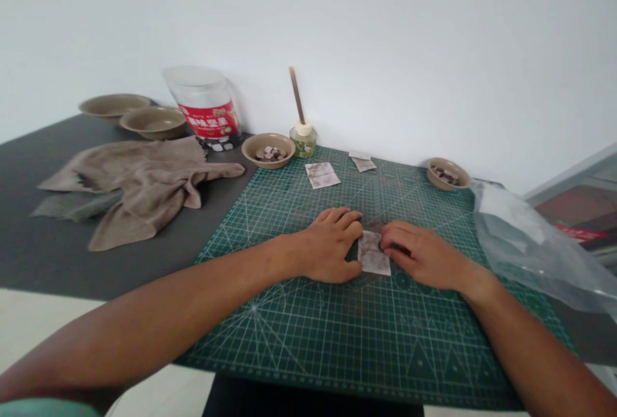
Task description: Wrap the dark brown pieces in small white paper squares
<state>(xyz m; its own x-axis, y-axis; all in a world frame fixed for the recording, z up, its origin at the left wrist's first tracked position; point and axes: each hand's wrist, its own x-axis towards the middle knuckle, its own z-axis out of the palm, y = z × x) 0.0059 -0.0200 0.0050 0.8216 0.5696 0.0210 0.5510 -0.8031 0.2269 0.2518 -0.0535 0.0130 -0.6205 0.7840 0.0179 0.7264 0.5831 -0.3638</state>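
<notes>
A small, smudged sheet of whitish paper (374,261) lies on the green cutting mat (308,333). My left hand (332,245) rests palm down at its left edge, thumb apart from the fingers, fingertips touching the paper's side. On the opposite side, my right hand (419,253) is closed in a pinch over the paper. Between its fingertips a small dark piece (382,246) barely shows; its exact kind is hidden. Behind the hands lies another smudged sheet (322,175), with smaller paper pieces (363,163) farther back.
Small bowls with little pieces stand back left (250,150) and right (436,180). A reed diffuser (303,141), red-labelled plastic jar (209,118), two more bowls (153,123) and a brown cloth (144,192) sit leftward. A clear plastic bag (525,243) covers the mat's right side.
</notes>
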